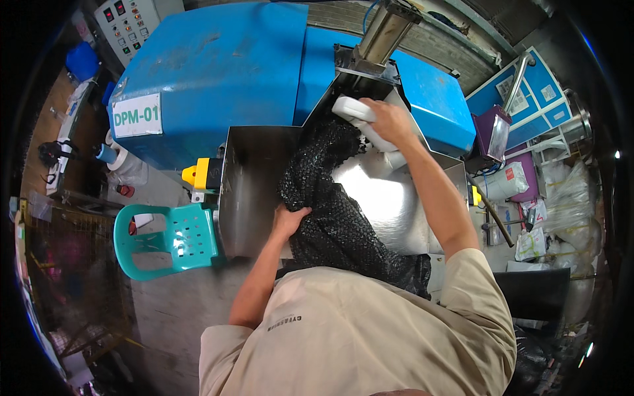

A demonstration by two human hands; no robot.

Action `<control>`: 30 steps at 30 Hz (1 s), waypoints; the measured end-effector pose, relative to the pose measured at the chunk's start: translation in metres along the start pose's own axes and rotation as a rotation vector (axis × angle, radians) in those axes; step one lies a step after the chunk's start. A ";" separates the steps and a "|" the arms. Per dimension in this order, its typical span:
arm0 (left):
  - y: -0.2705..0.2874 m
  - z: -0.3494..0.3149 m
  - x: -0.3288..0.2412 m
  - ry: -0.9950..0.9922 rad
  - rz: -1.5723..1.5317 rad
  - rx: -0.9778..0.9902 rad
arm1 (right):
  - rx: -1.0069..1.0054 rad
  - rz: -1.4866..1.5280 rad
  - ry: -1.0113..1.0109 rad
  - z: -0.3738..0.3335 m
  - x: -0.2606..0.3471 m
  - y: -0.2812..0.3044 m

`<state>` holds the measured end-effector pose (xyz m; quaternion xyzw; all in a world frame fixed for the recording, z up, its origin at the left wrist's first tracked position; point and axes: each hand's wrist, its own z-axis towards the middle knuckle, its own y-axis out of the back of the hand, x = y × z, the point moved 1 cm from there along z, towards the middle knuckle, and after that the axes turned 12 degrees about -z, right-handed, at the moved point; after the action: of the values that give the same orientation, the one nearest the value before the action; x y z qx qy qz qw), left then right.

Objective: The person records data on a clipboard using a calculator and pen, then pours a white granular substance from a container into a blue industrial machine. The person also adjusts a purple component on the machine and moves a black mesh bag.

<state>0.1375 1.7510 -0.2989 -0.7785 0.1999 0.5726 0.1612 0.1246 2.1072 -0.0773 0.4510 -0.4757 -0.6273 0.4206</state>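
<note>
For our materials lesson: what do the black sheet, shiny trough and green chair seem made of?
Black sheet: probably glossy plastic; bumpy surface glints.
Shiny trough: smooth metal, perhaps steel; silvery reflections.
Green chair: likely moulded plastic, satin finish; rounded edges.

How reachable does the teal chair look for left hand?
Probably not: the left hand grips the textured black sheet, and part of the metal tray lies between hand and teal chair.

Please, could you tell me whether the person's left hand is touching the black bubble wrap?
Touching. The head view shows the left hand at the edge of the black bubble wrap, its thumb lying over it.
</note>
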 end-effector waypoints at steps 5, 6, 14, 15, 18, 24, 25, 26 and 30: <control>0.004 -0.002 -0.007 0.053 -0.017 0.019 | 0.084 -0.089 0.065 0.012 0.036 0.013; 0.006 -0.003 -0.008 0.051 -0.044 0.011 | 0.073 -0.079 0.048 0.013 0.032 0.021; 0.006 0.001 0.010 0.001 -0.037 0.014 | -0.045 -0.057 -0.182 0.019 -0.076 0.078; 0.005 0.002 0.011 -0.022 -0.019 0.020 | -0.044 -0.080 -0.206 0.021 -0.071 0.060; 0.003 0.007 0.014 0.014 0.008 0.014 | -0.057 -0.045 -0.239 0.025 -0.048 0.009; 0.007 0.002 0.001 0.046 -0.028 0.044 | -0.016 -0.066 -0.020 0.027 -0.050 0.046; 0.007 0.003 0.001 0.045 -0.034 0.037 | -0.010 -0.084 -0.020 0.027 -0.056 0.061; 0.007 0.001 0.002 0.049 -0.042 0.026 | -0.001 -0.100 -0.015 0.026 -0.061 0.081; 0.006 0.002 0.007 0.061 -0.032 0.035 | 0.009 -0.107 0.028 0.023 -0.075 0.120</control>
<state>0.1345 1.7456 -0.3063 -0.7959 0.2024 0.5423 0.1776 0.1319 2.1608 0.0554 0.4863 -0.4478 -0.6403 0.3911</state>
